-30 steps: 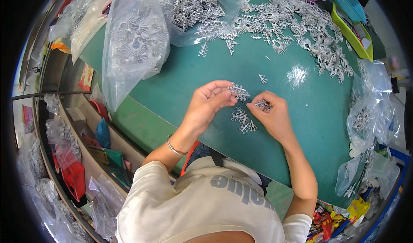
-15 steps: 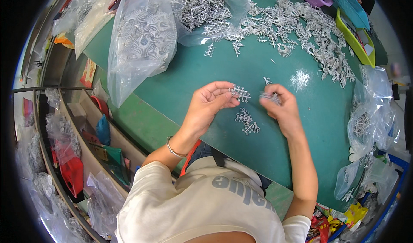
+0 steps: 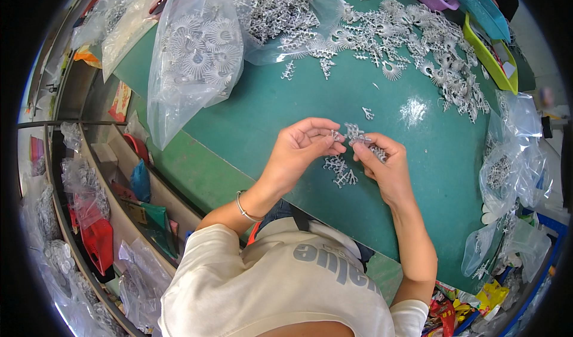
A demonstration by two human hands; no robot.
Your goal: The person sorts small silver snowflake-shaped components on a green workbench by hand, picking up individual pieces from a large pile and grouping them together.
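My left hand (image 3: 303, 152) is raised over the green table, thumb and fingertips pinched on a small silver branched piece (image 3: 335, 135). Close beside it, my right hand (image 3: 387, 165) is closed around several silver branched pieces (image 3: 357, 133), which stick out between thumb and fingers toward the left fingertips. I cannot tell whether the pieces of the two hands touch. Below the fingertips lies a little cluster of branched pieces (image 3: 341, 169) on the table. A single forked piece (image 3: 367, 113) rests just beyond my right hand.
Farther back, a clear bag (image 3: 197, 68) holds round spoked pieces, beside an open bag heaped with branched pieces (image 3: 274, 9). A loose pile of silver pieces (image 3: 439, 50) spreads across the far right. Plastic bins, including a lime-green one (image 3: 507, 77), stand behind it. Compartments line the left.
My right hand has moved left, bringing its branched pieces up to my left fingertips. The piece that stuck out from my left fingers now shows only in small part.
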